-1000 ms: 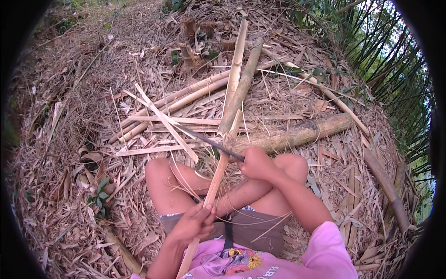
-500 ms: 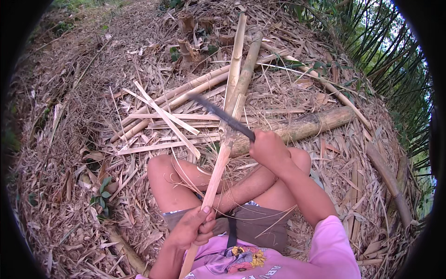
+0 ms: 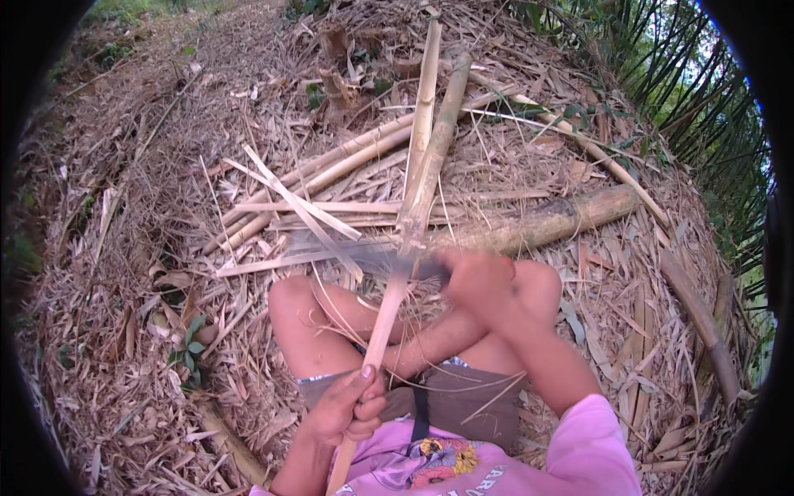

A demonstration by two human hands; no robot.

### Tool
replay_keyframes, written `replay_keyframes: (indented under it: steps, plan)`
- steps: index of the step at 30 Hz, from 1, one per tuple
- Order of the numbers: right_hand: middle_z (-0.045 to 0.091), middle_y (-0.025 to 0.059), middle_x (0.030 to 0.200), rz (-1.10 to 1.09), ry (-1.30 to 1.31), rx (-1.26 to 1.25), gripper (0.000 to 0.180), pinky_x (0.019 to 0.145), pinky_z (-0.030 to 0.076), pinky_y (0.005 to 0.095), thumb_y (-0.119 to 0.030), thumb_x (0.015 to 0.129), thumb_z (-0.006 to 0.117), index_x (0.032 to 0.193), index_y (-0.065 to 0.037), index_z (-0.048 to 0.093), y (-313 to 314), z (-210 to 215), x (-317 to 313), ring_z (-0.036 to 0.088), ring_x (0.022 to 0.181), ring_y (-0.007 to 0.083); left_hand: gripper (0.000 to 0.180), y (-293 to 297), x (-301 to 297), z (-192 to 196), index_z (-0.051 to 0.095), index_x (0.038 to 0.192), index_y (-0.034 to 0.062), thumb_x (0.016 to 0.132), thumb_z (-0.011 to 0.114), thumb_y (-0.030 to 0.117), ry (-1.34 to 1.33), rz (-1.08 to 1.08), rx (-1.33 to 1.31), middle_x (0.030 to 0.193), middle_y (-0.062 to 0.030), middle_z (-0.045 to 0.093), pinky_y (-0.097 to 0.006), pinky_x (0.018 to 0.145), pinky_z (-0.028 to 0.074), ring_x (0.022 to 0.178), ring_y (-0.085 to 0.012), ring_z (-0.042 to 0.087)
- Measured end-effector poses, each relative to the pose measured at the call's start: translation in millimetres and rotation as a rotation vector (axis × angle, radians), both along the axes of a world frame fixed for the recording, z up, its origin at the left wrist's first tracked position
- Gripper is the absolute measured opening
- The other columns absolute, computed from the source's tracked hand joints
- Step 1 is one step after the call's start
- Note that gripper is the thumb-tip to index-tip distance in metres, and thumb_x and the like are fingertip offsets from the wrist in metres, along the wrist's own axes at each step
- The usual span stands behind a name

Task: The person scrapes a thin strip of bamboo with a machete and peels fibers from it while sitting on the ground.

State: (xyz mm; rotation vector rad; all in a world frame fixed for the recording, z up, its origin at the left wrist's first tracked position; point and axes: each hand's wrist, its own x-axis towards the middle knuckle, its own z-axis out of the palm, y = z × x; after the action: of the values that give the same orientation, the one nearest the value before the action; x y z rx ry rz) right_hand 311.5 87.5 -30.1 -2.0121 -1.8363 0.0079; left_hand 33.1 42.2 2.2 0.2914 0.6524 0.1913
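My left hand (image 3: 354,407) is closed around a pale split bamboo strip (image 3: 382,331), which slants up from my lap across my crossed legs. My right hand (image 3: 480,281), smeared by motion, grips the handle of a long dark-bladed knife (image 3: 364,258). The blurred blade lies across the upper part of the strip and points left. There the strip meets a propped bamboo pole (image 3: 445,124); a split bamboo length (image 3: 423,91) leans beside it. Whether the edge cuts into the strip cannot be made out.
A thick bamboo log (image 3: 571,217) lies beyond my knees on the right. Several split strips (image 3: 306,211) and thin poles (image 3: 331,161) lie crossed at the left. Cut stumps (image 3: 337,89) stand farther off, and dry leaves cover the ground. Bamboo stalks (image 3: 703,107) rise at the far right.
The knife blade has swung down and toward me, from slanting up left to nearly level across the strip. My right hand has dropped slightly; my left hand keeps its grip.
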Motion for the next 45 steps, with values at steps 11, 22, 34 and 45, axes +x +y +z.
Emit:
replay_keyframes:
  steps: [11,22,34,45]
  plan:
    - [0.07,0.0122,0.076,-0.145,0.031,-0.174,0.022,0.063,0.054,0.046,-0.017,0.077,0.063,0.096,-0.012,0.072,11.4,-7.4,49.3,0.069,0.069,0.032,0.037,-6.9,-4.4,-2.6,0.039,0.08,0.0143,0.106,0.034,0.041,0.052,0.031,0.022,0.054,0.0056,0.023,-0.022,0.033,0.011,0.039,-0.0037,0.016]
    - [0.066,0.0065,0.065,0.062,0.0,-0.076,0.011,0.06,0.051,0.0412,-0.023,0.083,0.061,0.081,-0.015,0.068,-6.0,-1.5,1.6,0.067,0.056,0.0231,0.038,1.9,7.2,5.1,0.04,0.084,0.014,0.105,0.035,0.045,0.098,-0.021,0.129,0.057,0.005,0.025,-0.023,0.036,0.013,0.042,-0.0052,0.018]
    - [0.066,0.0073,0.062,0.03,0.061,-0.062,0.009,0.056,0.045,0.0436,-0.022,0.075,0.066,0.071,-0.014,0.068,0.9,-23.0,37.1,0.065,0.053,0.0266,0.038,-18.1,9.9,16.7,0.039,0.083,0.0132,0.105,0.035,0.044,0.185,-0.057,0.207,0.057,0.0045,0.025,-0.024,0.037,0.014,0.043,-0.006,0.019]
    - [0.065,0.0116,0.064,0.207,0.089,0.032,0.006,0.056,0.053,0.0442,-0.017,0.071,0.067,0.072,-0.011,0.066,-37.3,2.5,-12.5,0.066,0.059,0.0316,0.04,-7.6,3.6,12.7,0.038,0.079,0.0148,0.104,0.036,0.046,0.137,-0.041,0.198,0.055,0.0055,0.025,-0.023,0.035,0.013,0.041,-0.005,0.019]
